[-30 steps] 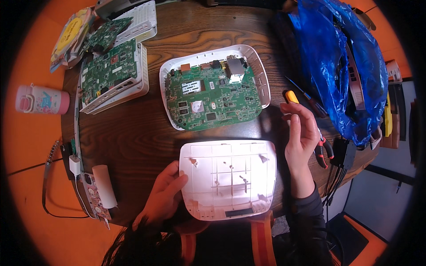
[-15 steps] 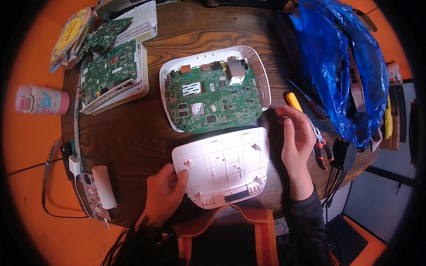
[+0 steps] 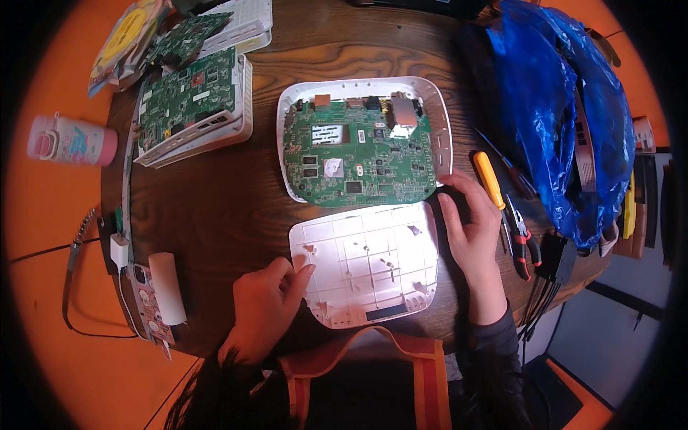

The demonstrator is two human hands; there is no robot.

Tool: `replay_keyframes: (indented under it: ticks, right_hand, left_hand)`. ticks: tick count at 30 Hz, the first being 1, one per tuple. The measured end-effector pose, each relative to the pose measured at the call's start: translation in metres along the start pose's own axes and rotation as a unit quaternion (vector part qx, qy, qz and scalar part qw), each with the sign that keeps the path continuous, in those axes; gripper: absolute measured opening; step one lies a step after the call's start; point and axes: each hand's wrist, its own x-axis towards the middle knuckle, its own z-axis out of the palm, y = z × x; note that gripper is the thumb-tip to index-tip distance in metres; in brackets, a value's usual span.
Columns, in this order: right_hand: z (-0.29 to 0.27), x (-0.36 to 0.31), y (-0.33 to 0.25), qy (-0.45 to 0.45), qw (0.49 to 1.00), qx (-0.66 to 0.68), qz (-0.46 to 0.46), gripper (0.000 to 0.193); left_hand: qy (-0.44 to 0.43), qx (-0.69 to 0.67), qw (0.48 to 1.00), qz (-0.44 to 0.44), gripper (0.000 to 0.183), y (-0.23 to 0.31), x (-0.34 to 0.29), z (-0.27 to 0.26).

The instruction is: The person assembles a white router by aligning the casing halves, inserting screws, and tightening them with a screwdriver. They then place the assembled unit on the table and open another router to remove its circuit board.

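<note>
A shallow white plastic casing (image 3: pixel 443 136) lies in the middle of the table with a green circuit board (image 3: pixel 393 168) in it. Nearer to me is a white plastic cover (image 3: pixel 351 269), its ribbed inside facing up. My left hand (image 3: pixel 269 301) has curled fingers and its thumb on the cover's left edge; the other fingertips are hidden. Beside the casing's near right corner, my right hand (image 3: pixel 473 229) is open, with thumb and forefinger apart. Its forefinger tip reaches that corner and appears to touch it.
Right of my hand lie a yellow-handled screwdriver (image 3: pixel 489 179), red-and-black pliers (image 3: pixel 524 244) and a blue plastic bag (image 3: pixel 545 107). At the far left are another opened casing with a circuit board (image 3: pixel 183 104) and a pink-and-white bottle (image 3: pixel 75 140). A cardboard tube (image 3: pixel 167 287) lies near the left edge.
My right hand has moved in to the casing's near right corner, its forefinger now at the rim. The left hand stays at the cover's edge. The whole view has shifted slightly.
</note>
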Motion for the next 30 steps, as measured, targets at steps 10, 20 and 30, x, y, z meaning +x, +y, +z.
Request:
replay_keyframes:
  ticks: [10, 20, 30]
  right_hand:
    - [-0.019, 0.001, 0.004, -0.063, 0.997, -0.047, -0.027, 0.016]
    - [-0.013, -0.001, -0.013, -0.06, 0.985, -0.082, -0.141, 0.043]
    - [-0.004, -0.004, -0.017, -0.066, 0.972, -0.151, -0.167, 0.037]
  left_hand:
    - [0.063, -0.071, 0.995, 0.004, 0.013, -0.002, 0.003, 0.0]
    - [0.074, -0.086, 0.993, 0.033, 0.008, 0.001, 0.005, -0.001]
    - [0.047, -0.08, 0.994, 0.066, 0.011, -0.001, 0.004, -0.002]
